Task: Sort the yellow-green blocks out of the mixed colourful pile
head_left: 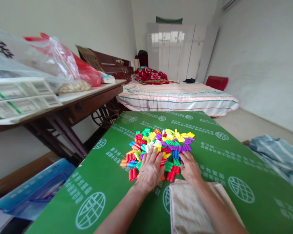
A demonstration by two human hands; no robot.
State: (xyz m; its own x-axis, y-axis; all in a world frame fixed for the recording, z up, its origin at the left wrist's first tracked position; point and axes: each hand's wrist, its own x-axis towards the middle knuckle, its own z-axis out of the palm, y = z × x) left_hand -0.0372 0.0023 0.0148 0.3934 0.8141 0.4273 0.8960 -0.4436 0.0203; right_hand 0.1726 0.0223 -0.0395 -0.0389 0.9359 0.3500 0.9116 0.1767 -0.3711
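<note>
A pile (168, 150) of small tube-shaped pieces in red, orange, yellow, green, blue, purple and white lies spread across the middle of a green surface (104, 188) printed with pale globes and lettering. At the pile's near left side, a person's left hand (149, 169) rests palm down, its fingers slightly spread over the pieces. The right hand (190, 167) touches the pile's right edge beside purple, blue and green pieces, fingers bent; whether they pinch one cannot be told. A folded beige towel (183, 208) lies on the near side of the pile, toward the right, beneath the right forearm.

Well to the left of the pile, a desk (83, 104) carries stacked boxes (21, 97) and plastic bags (63, 61), with a blue case (41, 188) below. Beyond the pile stands a bed (178, 94) with a striped cover, a red floral quilt (150, 75) bunched on it, and behind that a pale glossy wardrobe (173, 52). Blue-and-white striped fabric (275, 156) sits far to the pile's right.
</note>
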